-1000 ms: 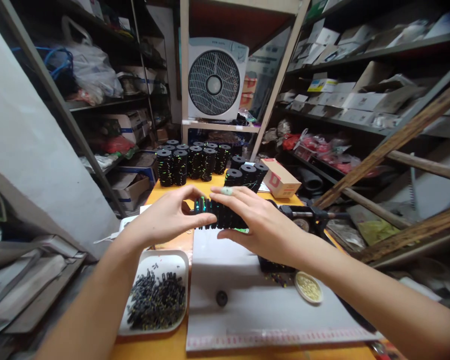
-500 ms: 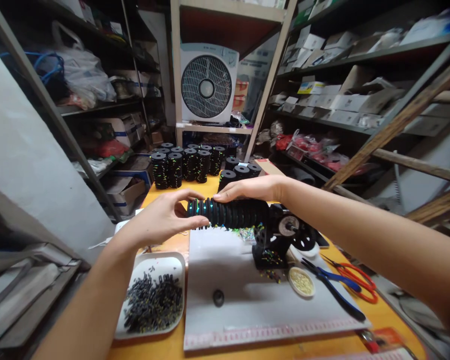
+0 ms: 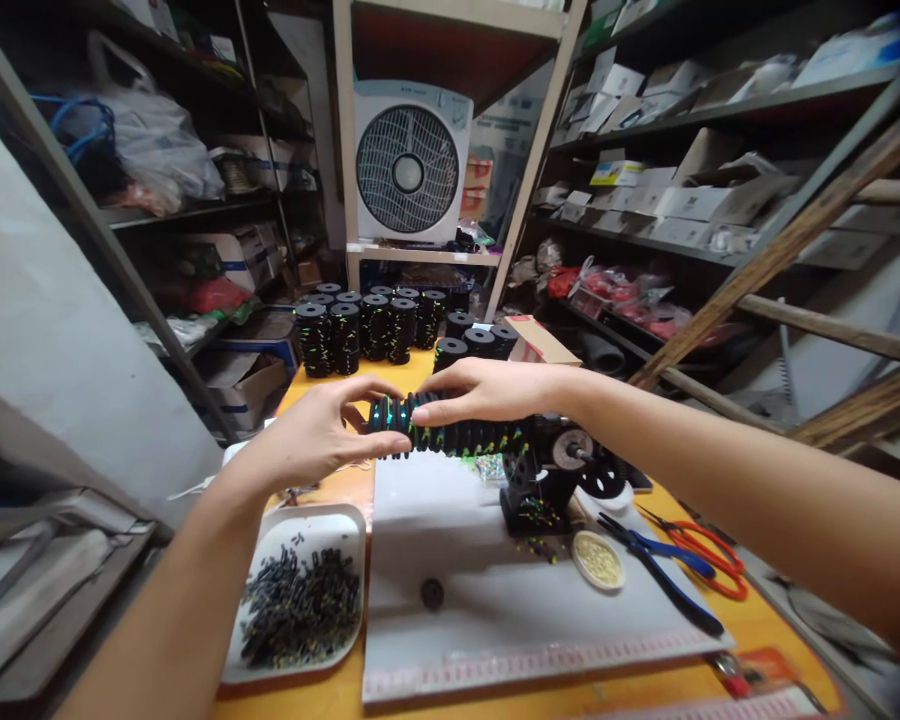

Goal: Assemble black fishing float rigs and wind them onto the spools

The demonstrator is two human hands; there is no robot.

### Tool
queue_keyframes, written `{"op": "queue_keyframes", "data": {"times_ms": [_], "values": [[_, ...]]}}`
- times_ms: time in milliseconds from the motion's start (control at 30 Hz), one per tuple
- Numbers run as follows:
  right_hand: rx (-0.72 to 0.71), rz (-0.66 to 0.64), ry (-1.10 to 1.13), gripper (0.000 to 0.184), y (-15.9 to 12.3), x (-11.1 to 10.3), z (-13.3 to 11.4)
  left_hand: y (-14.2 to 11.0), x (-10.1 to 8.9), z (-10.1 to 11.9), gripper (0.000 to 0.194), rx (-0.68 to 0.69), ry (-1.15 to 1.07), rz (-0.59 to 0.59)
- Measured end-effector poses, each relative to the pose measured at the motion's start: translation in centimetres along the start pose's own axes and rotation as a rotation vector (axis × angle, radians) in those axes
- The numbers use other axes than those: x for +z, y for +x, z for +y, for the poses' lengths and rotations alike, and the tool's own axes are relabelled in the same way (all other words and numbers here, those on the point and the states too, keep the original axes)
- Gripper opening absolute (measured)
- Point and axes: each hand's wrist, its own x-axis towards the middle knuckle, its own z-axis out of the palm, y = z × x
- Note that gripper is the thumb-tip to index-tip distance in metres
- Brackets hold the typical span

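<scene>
A horizontal row of black line spools [image 3: 487,438] sits over the white board, with green, blue and yellow bits around their rims. My left hand [image 3: 330,425] grips the row's left end, thumb in front and fingers behind. My right hand [image 3: 480,390] is wrapped over the middle from above, its thumb on the near side. At its right end the row meets a black hand-cranked winder [image 3: 532,500], partly hidden behind my right forearm. Below lies a small dark round part [image 3: 432,594] on the white board [image 3: 465,620].
A white tray [image 3: 360,600] of small black pieces stands at left. Right of the winder are a dish of pale bits [image 3: 598,560], blue-handled pliers [image 3: 667,575] and orange scissors [image 3: 720,560]. Spool stacks [image 3: 345,335] line the table's back, below a box fan [image 3: 407,170].
My right hand has closed further around the spools, its thumb coming down onto their near side. My left hand keeps its hold. The whole view has shifted slightly.
</scene>
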Motion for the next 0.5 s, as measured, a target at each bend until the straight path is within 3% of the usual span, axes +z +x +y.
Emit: {"op": "queue_keyframes", "data": {"times_ms": [200, 500], "values": [[0.038, -0.099, 0.085, 0.064, 0.6, -0.7, 0.6, -0.2, -0.2, -0.2, 0.051, 0.062, 0.203, 0.010], [-0.001, -0.083, 0.065, 0.066, 0.9, -0.7, 1.6, -0.5, 1.0, 0.3, 0.053, 0.131, 0.243, -0.004]]}}
